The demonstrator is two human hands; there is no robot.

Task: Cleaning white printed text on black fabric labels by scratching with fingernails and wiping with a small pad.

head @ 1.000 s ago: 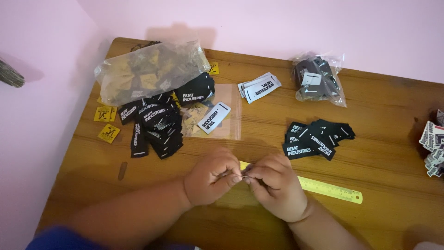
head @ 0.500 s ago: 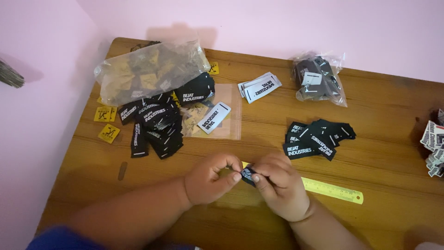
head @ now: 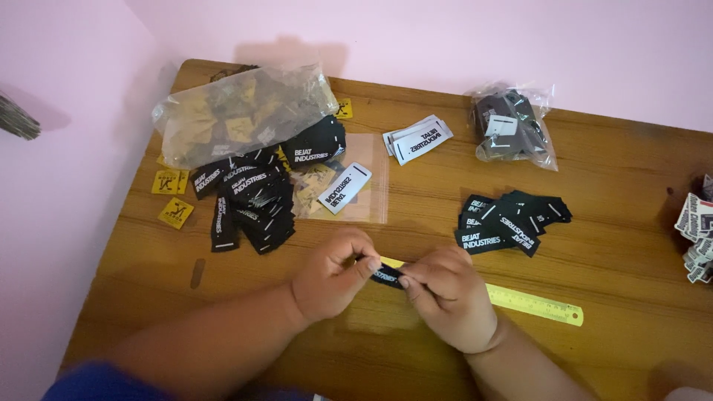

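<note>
My left hand [head: 332, 274] and my right hand [head: 448, 295] meet near the front middle of the wooden table [head: 616, 215]. Between their fingertips they pinch one small black fabric label [head: 387, 276] with white print. The label sits just over the left end of a yellow ruler [head: 533, 303], which lies flat and runs off to the right under my right hand. A fanned pile of black labels [head: 509, 220] lies just beyond my right hand. A bigger heap of black labels [head: 249, 197] lies beyond my left hand.
A large clear bag of yellow tags [head: 241, 113] sits at the back left, with loose yellow tags [head: 176, 212] beside it. A flat clear pouch [head: 343, 189], white labels [head: 417, 138], a small bag of dark items [head: 511, 127] and more labels at the right edge [head: 697, 230] are also there.
Both hands stayed in place over the ruler's left end. The fingers shifted slightly, and the black label now shows more between the fingertips.
</note>
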